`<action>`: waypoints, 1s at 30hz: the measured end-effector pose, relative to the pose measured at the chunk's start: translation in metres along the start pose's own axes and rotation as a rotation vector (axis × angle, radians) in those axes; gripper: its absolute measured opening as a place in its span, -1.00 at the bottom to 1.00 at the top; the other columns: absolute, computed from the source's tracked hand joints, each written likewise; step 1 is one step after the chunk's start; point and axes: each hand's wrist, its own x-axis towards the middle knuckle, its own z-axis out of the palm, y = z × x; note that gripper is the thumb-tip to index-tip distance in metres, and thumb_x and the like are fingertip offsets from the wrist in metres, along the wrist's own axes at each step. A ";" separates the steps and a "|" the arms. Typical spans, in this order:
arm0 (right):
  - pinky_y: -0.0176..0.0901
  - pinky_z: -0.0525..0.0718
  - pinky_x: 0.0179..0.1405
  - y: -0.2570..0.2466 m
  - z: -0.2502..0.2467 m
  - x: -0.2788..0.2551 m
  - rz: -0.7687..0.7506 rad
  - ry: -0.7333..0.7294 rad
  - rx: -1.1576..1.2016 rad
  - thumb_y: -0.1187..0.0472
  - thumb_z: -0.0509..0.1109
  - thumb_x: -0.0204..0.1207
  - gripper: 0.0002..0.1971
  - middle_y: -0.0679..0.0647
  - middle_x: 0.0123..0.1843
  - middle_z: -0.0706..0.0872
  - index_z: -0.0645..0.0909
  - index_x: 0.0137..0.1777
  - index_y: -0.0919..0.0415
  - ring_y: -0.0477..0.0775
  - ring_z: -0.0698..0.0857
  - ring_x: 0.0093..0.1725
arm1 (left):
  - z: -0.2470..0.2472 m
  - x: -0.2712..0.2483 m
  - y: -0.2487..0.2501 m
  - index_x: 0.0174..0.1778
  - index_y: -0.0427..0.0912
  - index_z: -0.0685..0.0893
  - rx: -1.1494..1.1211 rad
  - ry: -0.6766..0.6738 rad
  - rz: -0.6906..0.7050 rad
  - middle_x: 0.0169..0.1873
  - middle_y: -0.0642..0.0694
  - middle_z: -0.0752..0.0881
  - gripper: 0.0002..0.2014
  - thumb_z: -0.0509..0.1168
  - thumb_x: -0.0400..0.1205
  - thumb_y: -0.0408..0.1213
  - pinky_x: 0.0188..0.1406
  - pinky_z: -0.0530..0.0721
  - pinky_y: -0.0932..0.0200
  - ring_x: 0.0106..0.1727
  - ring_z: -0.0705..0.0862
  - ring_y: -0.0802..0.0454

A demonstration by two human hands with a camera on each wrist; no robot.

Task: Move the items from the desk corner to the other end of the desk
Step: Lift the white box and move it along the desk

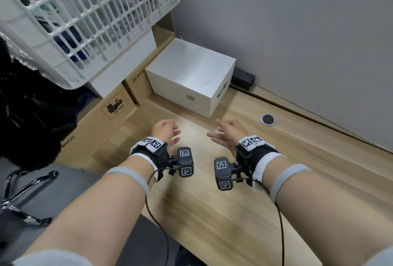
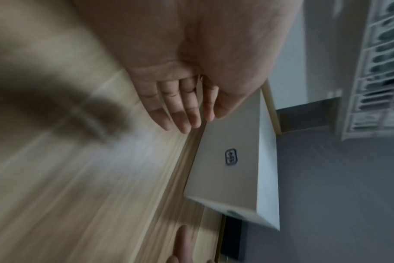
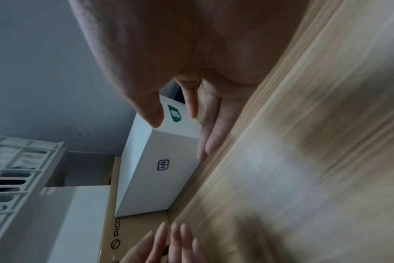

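Both hands hover above the wooden desk [image 1: 244, 191], short of the white box [image 1: 191, 74] in the corner against the grey wall. Left hand [image 1: 164, 132] and right hand [image 1: 228, 132] hold nothing, fingers straight, palms facing inward, apparently set to clasp the box's sides. PICO cartons [image 1: 102, 116] and a white basket [image 1: 85, 16] crowd its left, so access there looks tight.
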 end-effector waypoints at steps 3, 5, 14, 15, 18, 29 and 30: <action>0.11 0.77 0.19 -0.014 0.026 0.027 -0.028 0.030 0.015 0.15 0.36 0.64 -0.36 0.16 0.40 0.54 0.16 0.64 0.11 0.27 0.83 0.08 | -0.007 0.040 0.017 -0.06 -0.04 0.56 -0.062 0.023 -0.020 -0.04 -0.15 0.66 -0.93 0.24 0.72 -0.30 -0.21 0.65 0.06 -0.16 0.67 -0.01; 0.12 0.76 0.20 -0.022 0.038 0.042 -0.060 0.045 0.000 0.10 0.35 0.65 -0.30 0.19 0.59 0.42 0.06 0.69 0.02 0.26 0.82 0.09 | -0.013 0.060 0.030 -0.03 -0.02 0.54 -0.075 0.024 -0.036 0.00 -0.17 0.67 -0.95 0.28 0.70 -0.25 -0.15 0.67 0.04 -0.11 0.70 -0.04; 0.12 0.79 0.11 -0.040 0.068 0.090 -0.132 0.254 -0.141 -0.14 0.26 0.63 -0.63 0.20 0.23 0.72 0.36 0.26 0.07 0.22 0.83 0.00 | -0.014 0.122 0.083 0.32 0.00 0.48 0.067 0.062 0.022 0.24 -0.12 0.57 -0.58 0.20 0.59 0.11 0.23 0.66 -0.19 0.13 0.61 -0.16; 0.15 0.78 0.13 -0.040 0.069 0.091 -0.148 0.263 -0.148 -0.12 0.25 0.64 -0.67 0.20 0.23 0.71 0.35 0.23 0.05 0.24 0.83 -0.01 | -0.013 0.130 0.086 0.44 -0.02 0.44 0.078 0.065 0.019 0.32 -0.10 0.54 -0.40 0.19 0.52 0.18 0.28 0.63 -0.24 0.22 0.59 -0.18; 0.17 0.78 0.15 -0.039 0.067 0.093 -0.147 0.268 -0.185 -0.12 0.23 0.64 -0.60 0.13 0.30 0.68 0.38 0.37 0.07 0.22 0.82 -0.04 | -0.011 0.143 0.094 0.64 0.06 0.26 0.147 0.123 0.088 0.48 -0.09 0.49 -0.15 0.18 0.40 0.29 0.44 0.47 -0.31 0.45 0.51 -0.24; 0.13 0.65 0.33 -0.033 0.028 0.083 -0.153 0.348 -0.304 -0.32 0.26 0.38 -0.31 -0.01 0.37 0.66 0.50 0.49 -0.03 0.13 0.69 0.28 | -0.001 0.152 0.087 0.43 -0.30 0.52 0.208 0.331 0.352 0.38 -0.25 0.59 -0.47 0.04 0.76 0.06 0.41 0.42 0.04 0.40 0.56 -0.17; 0.05 0.62 0.33 -0.029 0.022 0.083 -0.134 0.351 -0.259 -0.34 0.26 0.41 -0.34 0.00 0.34 0.67 0.56 0.41 0.04 0.09 0.68 0.25 | -0.003 0.154 0.079 0.41 -0.20 0.53 0.100 0.366 0.353 0.35 -0.16 0.60 -0.51 0.03 0.75 0.08 0.45 0.43 0.04 0.37 0.57 -0.08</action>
